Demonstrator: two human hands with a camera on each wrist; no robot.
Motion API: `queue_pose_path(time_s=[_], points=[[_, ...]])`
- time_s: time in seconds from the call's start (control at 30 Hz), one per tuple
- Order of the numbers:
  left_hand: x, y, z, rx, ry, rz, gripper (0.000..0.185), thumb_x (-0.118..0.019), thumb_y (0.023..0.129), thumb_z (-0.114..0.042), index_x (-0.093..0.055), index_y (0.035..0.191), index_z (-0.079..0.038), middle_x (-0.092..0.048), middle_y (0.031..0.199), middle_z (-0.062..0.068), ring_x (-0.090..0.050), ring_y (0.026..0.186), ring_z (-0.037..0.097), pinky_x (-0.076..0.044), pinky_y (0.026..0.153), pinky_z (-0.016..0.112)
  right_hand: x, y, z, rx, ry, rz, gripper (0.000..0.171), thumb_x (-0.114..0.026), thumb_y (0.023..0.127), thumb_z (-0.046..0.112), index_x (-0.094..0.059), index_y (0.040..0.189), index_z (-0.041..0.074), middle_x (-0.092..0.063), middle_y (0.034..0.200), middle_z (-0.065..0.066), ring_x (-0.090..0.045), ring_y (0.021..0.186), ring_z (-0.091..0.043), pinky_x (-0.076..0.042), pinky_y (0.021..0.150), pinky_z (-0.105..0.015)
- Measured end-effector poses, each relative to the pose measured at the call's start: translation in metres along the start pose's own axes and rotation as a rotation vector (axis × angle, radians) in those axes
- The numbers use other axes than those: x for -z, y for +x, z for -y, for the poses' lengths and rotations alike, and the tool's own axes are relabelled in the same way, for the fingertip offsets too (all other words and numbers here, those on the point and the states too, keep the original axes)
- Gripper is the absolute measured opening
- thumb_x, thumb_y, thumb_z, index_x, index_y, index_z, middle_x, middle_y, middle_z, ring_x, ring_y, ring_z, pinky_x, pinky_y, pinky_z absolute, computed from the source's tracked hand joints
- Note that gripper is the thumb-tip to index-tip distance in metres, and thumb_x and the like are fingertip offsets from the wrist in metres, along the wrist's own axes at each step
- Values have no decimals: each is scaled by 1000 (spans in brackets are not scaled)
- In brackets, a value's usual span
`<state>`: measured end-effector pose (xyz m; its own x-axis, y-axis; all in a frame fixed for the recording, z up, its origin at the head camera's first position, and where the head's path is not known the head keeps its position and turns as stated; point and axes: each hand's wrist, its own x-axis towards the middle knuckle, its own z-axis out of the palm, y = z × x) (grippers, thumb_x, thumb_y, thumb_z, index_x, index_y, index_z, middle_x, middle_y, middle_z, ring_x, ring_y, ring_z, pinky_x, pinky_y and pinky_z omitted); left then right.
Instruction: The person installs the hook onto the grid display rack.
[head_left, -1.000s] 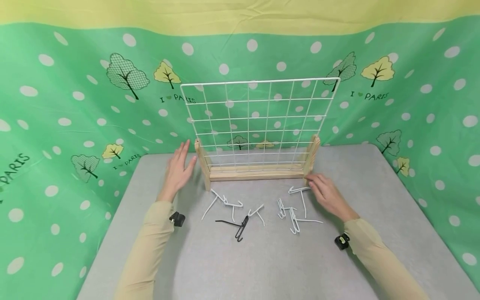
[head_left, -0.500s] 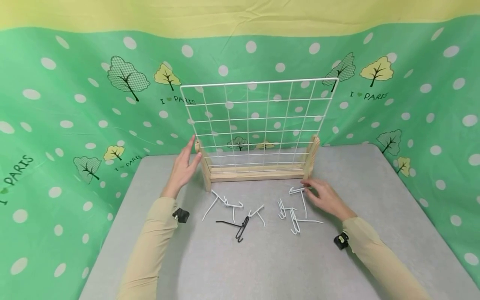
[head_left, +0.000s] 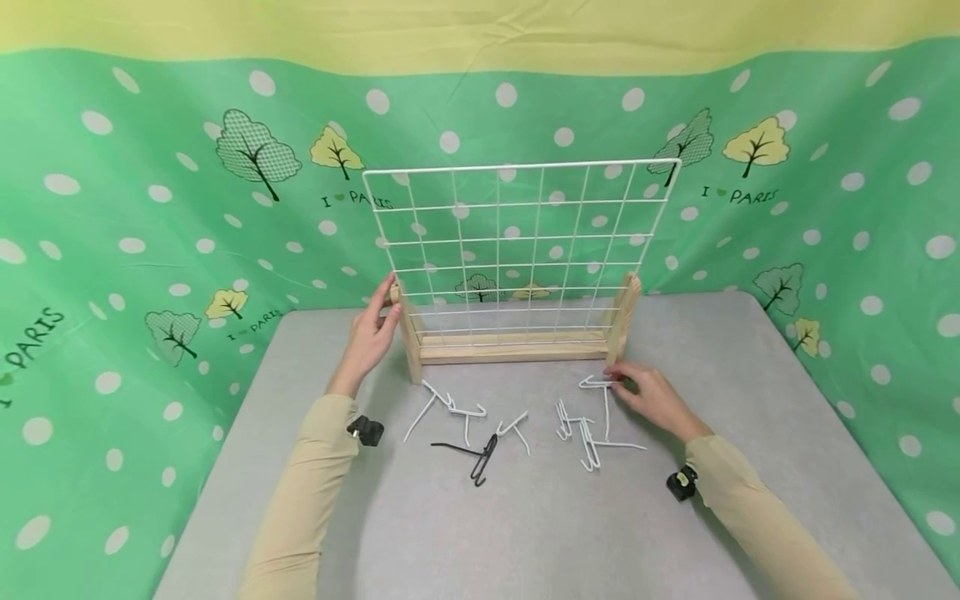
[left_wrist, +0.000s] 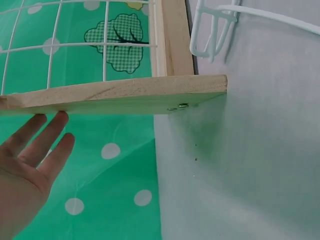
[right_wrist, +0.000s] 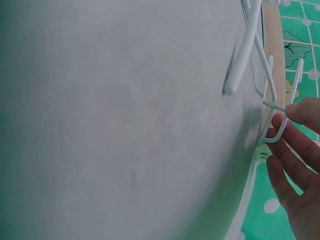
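Between both hands a wire grid [head_left: 517, 242] stands on the counter [head_left: 525, 517]. Left hand [head_left: 372, 333], fingers relaxed, rests against the grid's wooden post [head_left: 405, 329]. Right hand [head_left: 651, 395] pinches a white hook [head_left: 600, 383] lying just beside its fingertips. Best to steady the post firmly and lift the hook clear of its neighbours [head_left: 581, 433].

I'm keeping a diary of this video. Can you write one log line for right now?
left hand: touches wooden stand | right hand: pinches white hook | grid: upright
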<state>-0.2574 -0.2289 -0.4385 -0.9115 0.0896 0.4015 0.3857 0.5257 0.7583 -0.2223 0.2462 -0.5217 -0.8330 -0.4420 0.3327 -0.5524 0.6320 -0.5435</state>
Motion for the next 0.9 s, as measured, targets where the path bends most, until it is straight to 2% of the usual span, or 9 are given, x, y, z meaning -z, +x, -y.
queue_pose_path(time_s=[0.2, 0.27, 0.4, 0.43, 0.53, 0.73, 0.9], points=[[-2, 2, -1, -35, -70, -22, 50, -49, 102, -10, -34, 150, -10, -42, 143, 25, -51, 120, 41, -50, 94, 51, -2, 1, 0, 33, 1, -30, 16, -69, 83, -9, -70, 97, -2, -69, 95, -14, -65, 89, -32, -55, 79, -49], [0, 1, -12, -23, -78, -12, 49, -48, 102, -7, -33, 149, -4, -41, 142, 28, -51, 118, 44, -51, 93, 52, -1, 1, 0, 27, 2, -25, 16, -68, 83, -9, -70, 97, -2, -69, 95, -14, -65, 87, -32, -56, 78, -48], [5, -4, -34, 21, -133, 14, 48, -46, 102, -3, -32, 147, 1, -44, 133, 37, -56, 108, 52, -53, 86, 55, 2, 1, 1, 3, 6, -42, 17, -68, 83, -10, -70, 99, -3, -69, 95, -15, -65, 85, -31, -57, 75, -47], [6, -5, -38, 31, -141, 19, 48, -47, 102, -2, -33, 147, 2, -45, 130, 38, -56, 104, 53, -54, 83, 56, 2, 1, 1, 3, 4, -55, 18, -68, 83, -11, -70, 98, -3, -69, 95, -15, -66, 84, -31, -57, 74, -46], [7, -6, -39, 49, -177, 17, 49, -48, 102, -5, -34, 148, -1, -48, 126, 39, -58, 100, 54, -55, 80, 57, 3, 1, 1, 19, 1, -104, 19, -68, 81, -13, -70, 98, -3, -69, 94, -16, -66, 81, -30, -58, 71, -46], [7, -6, -37, 65, -187, 23, 49, -49, 102, -7, -34, 149, -3, -47, 129, 38, -57, 102, 54, -54, 79, 58, 5, 1, 1, 17, -2, -160, 17, -69, 82, -11, -70, 98, -4, -68, 93, -17, -66, 80, -30, -58, 69, -45], [8, -6, -36, 76, -191, 29, 50, -49, 102, -9, -34, 149, -5, -47, 130, 37, -57, 103, 53, -55, 80, 56, 9, 4, 0, 36, 36, -206, 18, -68, 81, -13, -69, 97, -6, -67, 93, -18, -66, 81, -30, -59, 70, -43]])
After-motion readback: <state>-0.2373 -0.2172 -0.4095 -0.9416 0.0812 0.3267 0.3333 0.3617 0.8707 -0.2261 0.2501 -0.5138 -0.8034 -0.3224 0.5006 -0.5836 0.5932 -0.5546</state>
